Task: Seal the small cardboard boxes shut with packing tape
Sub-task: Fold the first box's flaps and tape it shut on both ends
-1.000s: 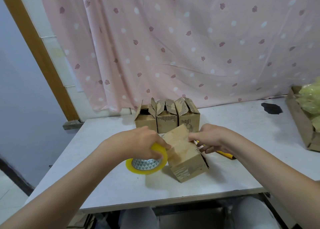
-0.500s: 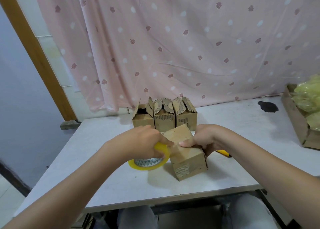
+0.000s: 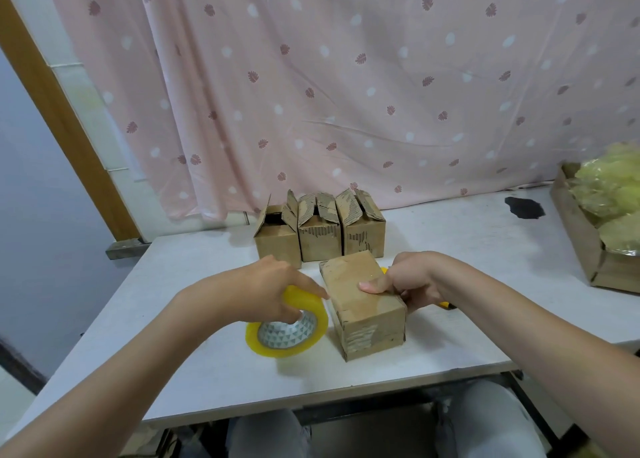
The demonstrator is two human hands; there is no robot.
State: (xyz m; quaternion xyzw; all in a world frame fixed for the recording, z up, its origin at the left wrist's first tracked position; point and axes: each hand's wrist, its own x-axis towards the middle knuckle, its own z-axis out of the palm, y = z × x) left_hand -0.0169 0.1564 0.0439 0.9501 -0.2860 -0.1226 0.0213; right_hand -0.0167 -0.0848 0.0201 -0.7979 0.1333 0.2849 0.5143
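Note:
A small closed cardboard box (image 3: 360, 305) sits near the front middle of the white table (image 3: 450, 350). My right hand (image 3: 401, 284) grips its right side, thumb pressed flat on the top. My left hand (image 3: 273, 287) holds a yellow roll of packing tape (image 3: 287, 322) just left of the box, fingers curled over the roll's rim. Clear tape shines across the box top. Three more small boxes (image 3: 320, 235) with raised flaps stand in a row behind it.
A yellow tool (image 3: 446, 305) lies on the table behind my right hand, mostly hidden. A larger cardboard tray (image 3: 588, 249) with yellowish plastic bags sits at the right edge. A dark patch (image 3: 523, 207) marks the table's far right. A pink curtain hangs behind.
The box has been turned to lie flat and squarer to me. My right thumb moved onto its top. The tape roll shifted left, away from the box.

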